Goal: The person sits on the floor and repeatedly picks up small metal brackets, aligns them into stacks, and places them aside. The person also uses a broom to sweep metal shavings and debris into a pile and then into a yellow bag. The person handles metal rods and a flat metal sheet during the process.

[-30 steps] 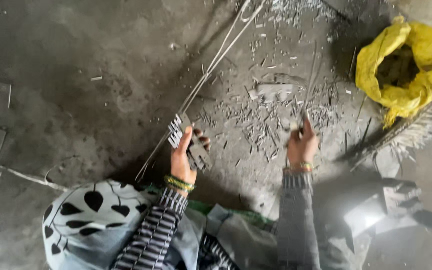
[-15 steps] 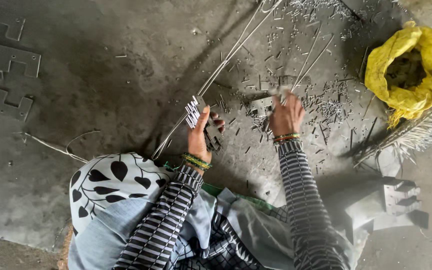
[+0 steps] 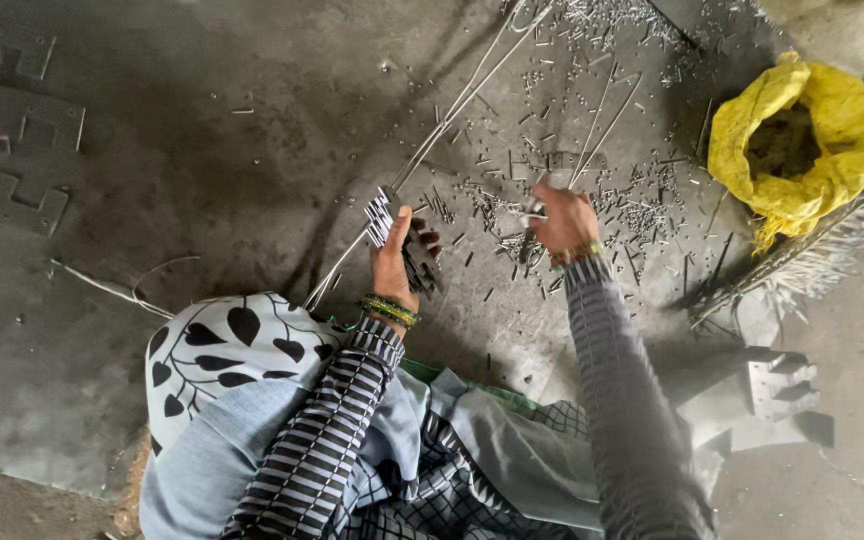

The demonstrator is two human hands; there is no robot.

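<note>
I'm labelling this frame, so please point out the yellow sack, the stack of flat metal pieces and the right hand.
yellow sack [image 3: 832, 130]: head view, its right wall.
stack of flat metal pieces [image 3: 382, 215]: head view, striped upper edge.
right hand [image 3: 564, 220]: head view, back of hand.

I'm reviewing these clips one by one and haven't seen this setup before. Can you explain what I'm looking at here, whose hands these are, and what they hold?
No machine here: a camera on a person's head looks down at their own two hands above a grey floor. The left hand grips a stack of small flat metal pieces. The right hand reaches into scattered small metal bits and pinches something too small to identify. Long thin metal rods lie across the floor. A yellow sack stands open at upper right.
</note>
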